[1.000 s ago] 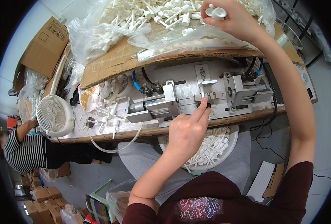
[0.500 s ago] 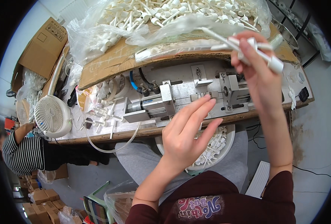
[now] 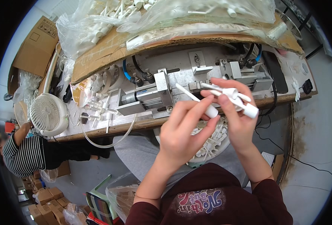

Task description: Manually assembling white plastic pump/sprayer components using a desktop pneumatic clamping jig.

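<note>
Cluttered wooden workbench [image 3: 98, 129] in a workshop: white ribbed desk fan [image 3: 48, 113] at left, then a grey metal press jig [image 3: 162, 93] with hard square blocks, under cardboard heaped with bagged white parts. Left hand [image 3: 184, 131] pinches one white pump sprayer [image 3: 198, 100] by its collar, thin tube pointing up-left. Right hand [image 3: 235, 112] grips several more sprayers [image 3: 233, 95], smooth, glossy plastic. Best to hold by the collar, keeping the tube straight, unbent. Lap bowl [image 3: 211, 150] below holds more.

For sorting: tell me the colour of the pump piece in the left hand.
White, clearest in the head view: pump piece, left hand.
</note>
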The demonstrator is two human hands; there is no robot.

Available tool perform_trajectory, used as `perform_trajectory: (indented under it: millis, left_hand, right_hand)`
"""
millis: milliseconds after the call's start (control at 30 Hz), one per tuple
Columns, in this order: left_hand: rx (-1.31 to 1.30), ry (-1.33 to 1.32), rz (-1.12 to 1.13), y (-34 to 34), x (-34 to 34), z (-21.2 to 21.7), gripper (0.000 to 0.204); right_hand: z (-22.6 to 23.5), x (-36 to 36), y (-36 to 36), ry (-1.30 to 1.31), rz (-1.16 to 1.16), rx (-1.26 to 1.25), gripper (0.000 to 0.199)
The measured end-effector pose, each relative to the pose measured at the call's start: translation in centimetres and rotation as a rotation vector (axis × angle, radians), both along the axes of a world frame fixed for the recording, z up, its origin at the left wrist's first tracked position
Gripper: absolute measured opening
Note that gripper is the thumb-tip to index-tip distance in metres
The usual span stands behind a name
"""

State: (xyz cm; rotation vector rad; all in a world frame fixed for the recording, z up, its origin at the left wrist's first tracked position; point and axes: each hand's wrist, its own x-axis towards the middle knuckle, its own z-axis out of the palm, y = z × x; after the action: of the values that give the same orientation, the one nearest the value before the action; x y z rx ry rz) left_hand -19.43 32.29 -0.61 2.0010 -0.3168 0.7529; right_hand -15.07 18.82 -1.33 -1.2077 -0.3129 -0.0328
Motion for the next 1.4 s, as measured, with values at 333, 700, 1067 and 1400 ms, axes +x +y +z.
perform_trajectory:
  millis: [333, 700, 1067, 1400]
  left_hand:
    - [0.386, 0.07, 0.031, 0.8, -0.1, -3.3, 0.033]
    - [0.562, 0.114, 0.04, 0.7, 0.3, -2.7, 0.037]
    - [0.829, 0.085, 0.068, 1.2, 1.4, -1.1, 0.031]
    - [0.722, 0.119, 0.056, 1.6, 1.4, -1.5, 0.033]
  right_hand:
    - [-0.3, -0.7, -4.0, -0.205, 0.097, -0.227, 0.035]
    - [-1.7, -0.7, -5.3, -0.304, 0.015, -0.214, 0.033]
    - [-1.0, -1.5, -5.6, -0.479, -0.207, -0.599, 0.034]
    - [-0.7, -1.5, -6.0, -0.829, -0.412, -0.953, 0.043]
